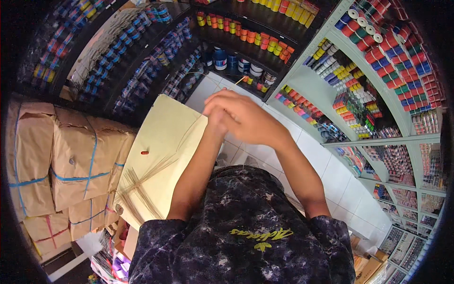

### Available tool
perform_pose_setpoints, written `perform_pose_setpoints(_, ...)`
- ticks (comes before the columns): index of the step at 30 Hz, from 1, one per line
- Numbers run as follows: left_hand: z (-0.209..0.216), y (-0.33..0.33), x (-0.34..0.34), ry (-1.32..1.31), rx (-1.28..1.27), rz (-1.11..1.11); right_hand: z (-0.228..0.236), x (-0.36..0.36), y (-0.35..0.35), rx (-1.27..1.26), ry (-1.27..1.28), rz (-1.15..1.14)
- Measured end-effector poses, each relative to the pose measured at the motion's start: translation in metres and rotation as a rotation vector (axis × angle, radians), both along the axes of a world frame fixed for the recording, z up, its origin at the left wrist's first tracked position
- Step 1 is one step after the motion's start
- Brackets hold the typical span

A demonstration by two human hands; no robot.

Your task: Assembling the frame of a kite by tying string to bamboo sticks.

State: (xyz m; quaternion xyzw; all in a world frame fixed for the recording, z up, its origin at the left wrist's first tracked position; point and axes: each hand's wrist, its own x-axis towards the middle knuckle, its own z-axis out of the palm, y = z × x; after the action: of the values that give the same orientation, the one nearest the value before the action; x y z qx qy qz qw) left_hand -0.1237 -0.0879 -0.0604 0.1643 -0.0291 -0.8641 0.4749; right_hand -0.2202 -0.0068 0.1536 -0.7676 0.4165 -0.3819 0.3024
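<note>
My two hands are pressed together above the far right edge of a pale yellow board. My right hand (243, 118) lies over my left hand (217, 119) and hides most of its fingers. Both are closed around a thin tan strand (241, 81), whose yellowish end pokes out beyond the knuckles while a fine length loops off to the left. On the board (163, 120) lie several similar thin strands (142, 187), loosely crossed near its lower left side. A small red cylinder (144, 153) rests on the board above them.
Stacked brown paper parcels (78, 163) tied with blue cord stand at the left. Dark shelves (246, 21) with rows of coloured spools fill the back. Pale green shelving (307, 85) packed with spools runs along the right, beside white floor tiles (314, 156).
</note>
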Motion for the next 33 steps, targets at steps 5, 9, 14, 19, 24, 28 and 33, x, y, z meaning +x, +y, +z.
perform_pose_setpoints(5, 0.048, -0.003, -0.006, -0.394, 0.135, -0.059, -0.037, -0.038, 0.018, 0.192, -0.175, -0.345)
perform_pose_setpoints(9, 0.058, -0.002, -0.002, -0.390, 0.148, -0.009, -0.094, -0.050, 0.037, 0.351, -0.206, -0.398)
perform_pose_setpoints(14, 0.070, 0.000, -0.005, -0.487, 0.090, 0.004, -0.123, -0.042, 0.058, 0.497, -0.316, -0.364)
perform_pose_setpoints(19, 0.077, 0.003, -0.005, -0.542, 0.094, 0.029, -0.126, -0.038, 0.068, 0.647, -0.379, -0.400)
perform_pose_setpoints(24, 0.078, 0.005, -0.006, -0.570, 0.086, 0.032, -0.130, -0.036, 0.072, 0.620, -0.399, -0.428)
perform_pose_setpoints(28, 0.080, 0.007, -0.008, -0.599, 0.078, 0.046, -0.136, -0.035, 0.075, 0.657, -0.410, -0.451)
perform_pose_setpoints(33, 0.081, 0.008, -0.008, -0.627, 0.061, 0.062, -0.131, -0.031, 0.074, 0.685, -0.553, -0.390)
